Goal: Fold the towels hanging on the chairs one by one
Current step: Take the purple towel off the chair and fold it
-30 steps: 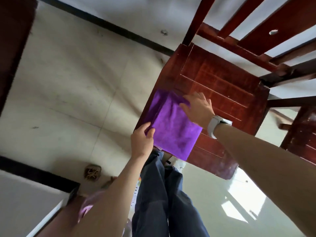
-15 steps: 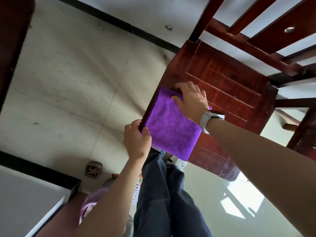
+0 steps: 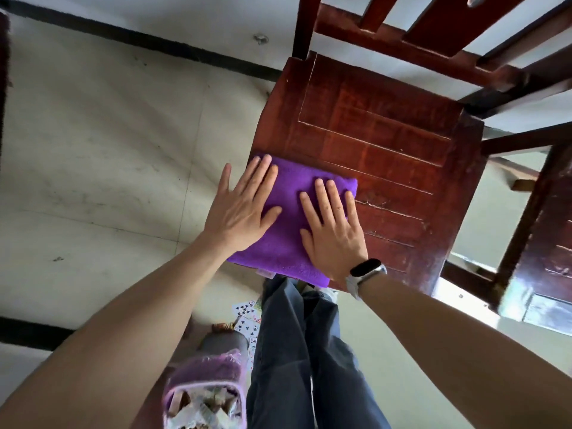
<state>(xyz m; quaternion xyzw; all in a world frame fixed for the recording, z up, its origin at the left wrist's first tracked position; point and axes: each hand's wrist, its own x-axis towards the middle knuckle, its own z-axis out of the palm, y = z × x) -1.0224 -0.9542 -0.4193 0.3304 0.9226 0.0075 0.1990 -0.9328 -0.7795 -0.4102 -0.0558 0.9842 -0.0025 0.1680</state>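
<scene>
My left hand [image 3: 240, 209] and right hand [image 3: 332, 229] lie spread flat, fingers straight, pressing a folded purple towel [image 3: 289, 226] on the front-left corner of a wooden chair seat [image 3: 387, 144]; I should smooth outward evenly to keep edges aligned

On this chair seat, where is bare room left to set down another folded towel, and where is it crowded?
The chair seat is bare wood from the purple towel's far edge to the chair back, and along its right side. The near left corner is crowded: the left hand and right hand lie flat on the towel there.
</scene>
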